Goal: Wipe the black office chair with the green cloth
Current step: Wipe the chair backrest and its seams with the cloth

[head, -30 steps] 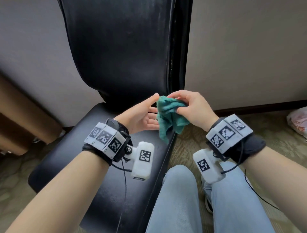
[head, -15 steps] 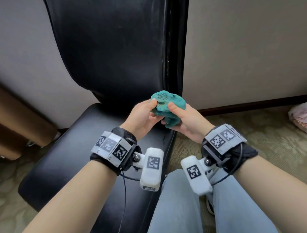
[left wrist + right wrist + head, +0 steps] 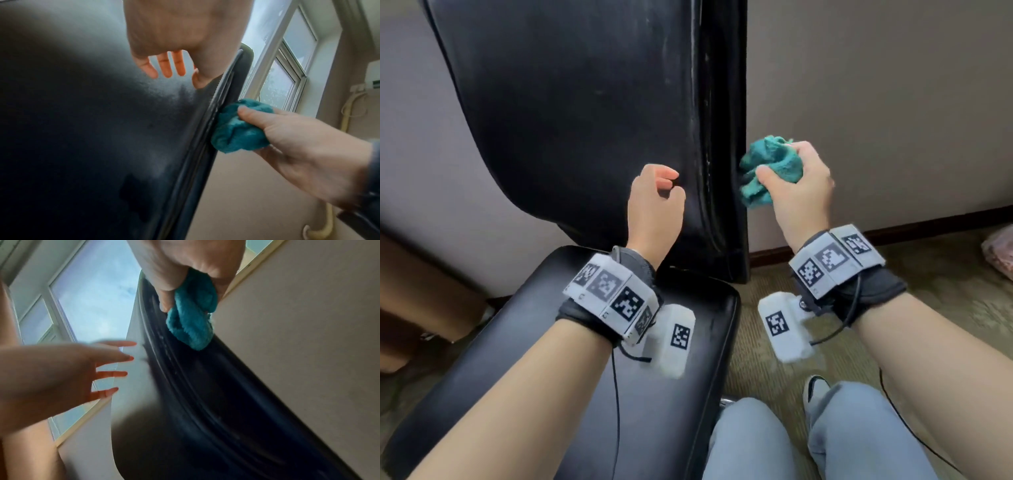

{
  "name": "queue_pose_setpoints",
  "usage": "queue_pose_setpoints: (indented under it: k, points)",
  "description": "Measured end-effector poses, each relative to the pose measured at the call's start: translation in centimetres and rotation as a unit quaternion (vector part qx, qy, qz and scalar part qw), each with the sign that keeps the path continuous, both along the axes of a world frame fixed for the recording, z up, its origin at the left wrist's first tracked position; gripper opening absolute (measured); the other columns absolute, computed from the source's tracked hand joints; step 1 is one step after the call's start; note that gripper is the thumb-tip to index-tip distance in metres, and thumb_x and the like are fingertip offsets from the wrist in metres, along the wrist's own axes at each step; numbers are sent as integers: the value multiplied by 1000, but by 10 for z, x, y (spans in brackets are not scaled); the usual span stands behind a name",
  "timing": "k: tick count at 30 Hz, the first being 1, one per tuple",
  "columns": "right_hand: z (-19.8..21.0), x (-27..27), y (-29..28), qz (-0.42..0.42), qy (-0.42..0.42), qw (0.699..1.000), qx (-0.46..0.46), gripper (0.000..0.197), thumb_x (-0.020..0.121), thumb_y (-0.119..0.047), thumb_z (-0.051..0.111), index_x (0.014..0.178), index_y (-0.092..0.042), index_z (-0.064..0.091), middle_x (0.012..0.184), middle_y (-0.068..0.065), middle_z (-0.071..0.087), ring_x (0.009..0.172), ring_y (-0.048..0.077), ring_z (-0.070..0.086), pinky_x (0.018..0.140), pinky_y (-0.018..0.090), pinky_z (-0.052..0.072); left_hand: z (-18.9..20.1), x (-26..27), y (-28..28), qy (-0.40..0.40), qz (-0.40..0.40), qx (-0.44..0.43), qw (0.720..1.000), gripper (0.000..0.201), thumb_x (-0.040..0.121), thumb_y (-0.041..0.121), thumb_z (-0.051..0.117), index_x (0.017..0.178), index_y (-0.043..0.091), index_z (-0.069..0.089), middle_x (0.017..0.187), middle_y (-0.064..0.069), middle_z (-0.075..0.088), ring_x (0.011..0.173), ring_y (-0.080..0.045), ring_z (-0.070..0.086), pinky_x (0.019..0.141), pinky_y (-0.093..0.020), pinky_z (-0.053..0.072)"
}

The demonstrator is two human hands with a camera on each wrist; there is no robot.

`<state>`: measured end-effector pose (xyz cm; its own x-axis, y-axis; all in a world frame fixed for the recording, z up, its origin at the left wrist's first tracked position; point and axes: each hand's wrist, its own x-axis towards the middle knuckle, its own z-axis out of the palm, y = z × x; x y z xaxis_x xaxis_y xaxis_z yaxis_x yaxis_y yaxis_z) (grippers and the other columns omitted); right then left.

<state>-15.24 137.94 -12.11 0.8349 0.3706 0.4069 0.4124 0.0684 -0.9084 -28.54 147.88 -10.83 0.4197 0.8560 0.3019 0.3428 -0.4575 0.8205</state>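
Right hand [image 3: 799,190]: fingers grip bunched cloth [image 3: 768,171] against the chair [image 3: 724,164] back's edge.
Left hand [image 3: 655,202]: relaxed, empty.
Progress: apparently early; most unwiped.

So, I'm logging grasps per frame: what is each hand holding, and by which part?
The right hand grips the green cloth, bunched into a wad, thumb and fingers wrapped round its middle. The left hand holds nothing.

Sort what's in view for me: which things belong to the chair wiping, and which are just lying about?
In the job:
- green cloth, bunched in the right hand
- black office chair: backrest, its side edge where the cloth touches, seat
- left hand, holding nothing

Lying about:
- pinkish bag on the carpet
- brown furniture beside the chair
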Motion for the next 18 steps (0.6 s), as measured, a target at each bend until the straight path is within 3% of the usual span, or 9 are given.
queue_pose_setpoints:
  k: [2,4,6,9,12,13,15,17,18]
  points:
    - [8,0,24,-10,-89,996,-5,25,76,-13,72,99,-7,66,97,6,58,88,14,51,77,4,33,7,1,13,11,1,114,993,31,87,6,51,115,19,55,112,5,48,101,-10,47,87,-18,34]
    - [8,-6,43,25,-107,994,-25,30,80,-19,70,107,-8,66,113,8,53,102,20,48,85,10,29,13,4,23,42,2,196,980,44,87,7,51,128,22,51,129,3,45,120,-15,39,96,-21,24]
    - [0,-15,54,61,-75,994,-45,37,86,-32,61,118,-13,59,130,5,40,117,23,37,95,17,25,18,7,29,76,5,233,970,54,89,11,52,139,28,42,147,0,32,133,-17,28,99,-25,16]
    - [-12,-32,58,108,-49,992,-44,55,85,-47,38,132,-19,41,145,5,19,130,25,18,104,28,17,22,9,36,107,-2,279,954,63,90,14,53,145,32,30,155,0,19,142,-19,16,101,-30,14]
    - [-23,-40,60,111,-100,987,-56,68,81,-52,24,141,-20,30,148,6,18,134,22,8,112,42,10,21,11,43,115,-37,261,958,65,90,13,52,147,32,26,157,0,15,144,-22,12,109,-37,14]
    - [-26,-40,61,104,-118,985,-66,68,82,-51,23,143,-20,30,148,6,20,132,20,8,112,43,9,20,11,44,110,-49,253,960,66,90,12,52,147,32,25,157,-1,14,144,-23,11,110,-39,14]
    - [-30,-38,63,91,-136,985,-54,64,85,-45,25,142,-16,37,146,11,28,128,25,16,109,31,12,19,9,46,104,-57,257,959,67,89,10,52,147,33,25,157,-2,15,144,-26,12,112,-40,13]
    - [-29,-31,62,60,-164,985,-8,52,89,-32,36,132,-9,51,132,18,45,115,39,38,99,19,20,20,6,48,116,-54,273,954,68,89,10,50,147,34,24,157,-2,16,145,-26,10,114,-44,11]
    - [-26,-26,60,41,-184,982,15,45,89,-25,41,127,-7,56,123,20,52,107,40,47,96,20,26,21,5,49,129,-52,281,950,68,90,9,49,147,35,23,157,0,15,145,-26,8,115,-46,10]
